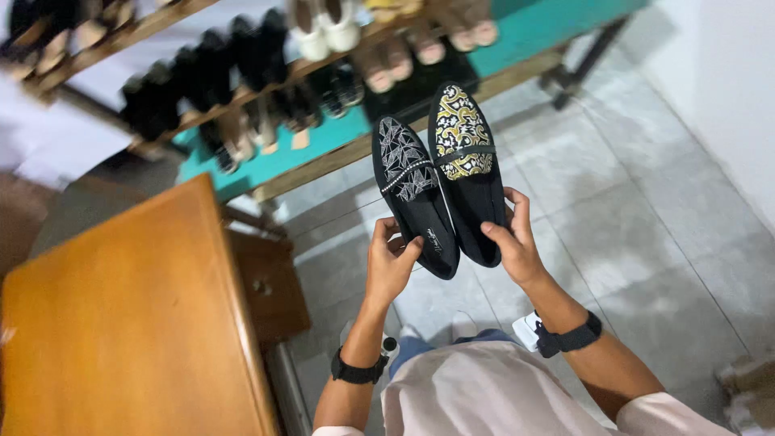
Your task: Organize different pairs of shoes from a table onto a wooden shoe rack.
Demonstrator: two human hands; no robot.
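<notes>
Shoes held side by side over floor (646, 210), toes pointing far toward shoe rack (323, 149). Left hand (391, 266) fingers pinching heel of silver-patterned shoe (413, 194); right hand (514, 242) fingers wrapped round heel of gold-patterned shoe (467, 165). Long axes near-to-far, sides touching. Wooden desk (129, 323) near left; open tile at right.

Both arms raised in front of the torso, forearms bare, elbows bent & angled inward so the hands sit side by side, close but not touching. Left hand (390, 262): palm turned up/inward, fingers curled, thumb across the top, closed in a grip. Right hand (513, 242): a bit higher, fingers spread upward, thumb forward, also gripping. Each wrist has a dark band below the hand; the right one carries a small white block on its inner side.
</notes>
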